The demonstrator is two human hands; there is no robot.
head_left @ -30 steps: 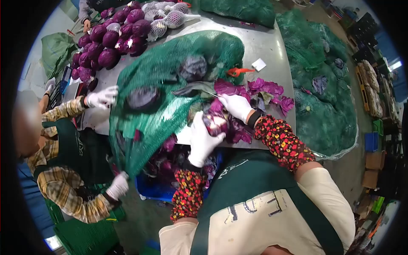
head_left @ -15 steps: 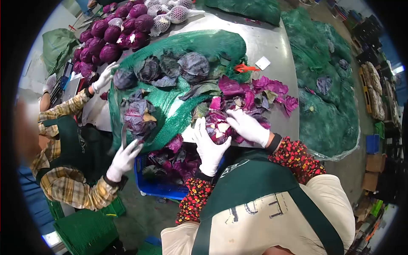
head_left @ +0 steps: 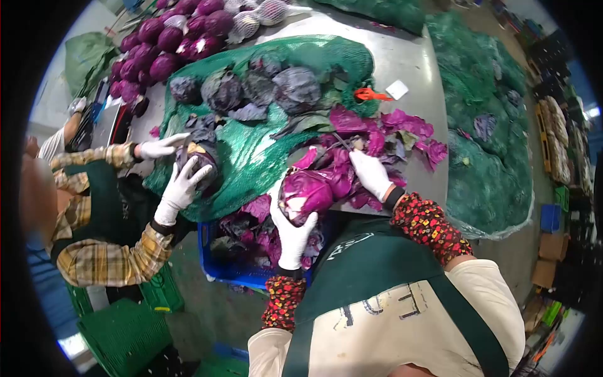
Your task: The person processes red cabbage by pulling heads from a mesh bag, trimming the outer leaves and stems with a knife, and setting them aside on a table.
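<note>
My left hand (head_left: 293, 234), in a white glove, grips a purple cabbage (head_left: 311, 190) from below and the left, above the table's near edge. A pale cut patch shows on the cabbage. My right hand (head_left: 372, 176), also gloved, is closed around a thin knife (head_left: 342, 142) at the trimmed leaves, its blade pointing up and left; the handle is hidden in the fingers. Loose purple leaves (head_left: 402, 125) lie around and beyond this hand. Under the table edge, a blue crate (head_left: 235, 276) holds more leaves.
At left, a co-worker's gloved hands hold another cabbage (head_left: 202, 169). Several untrimmed cabbages (head_left: 296, 88) lie on a green net sack (head_left: 251, 147). Trimmed cabbages (head_left: 169, 39) are piled at back left. An orange tie (head_left: 370, 94) and white card (head_left: 397, 90) lie beyond the leaves.
My right hand has left the cabbage and now holds a knife at the leaves. My left hand and the cabbage have shifted left and nearer. The co-worker's hands have come together on their cabbage.
</note>
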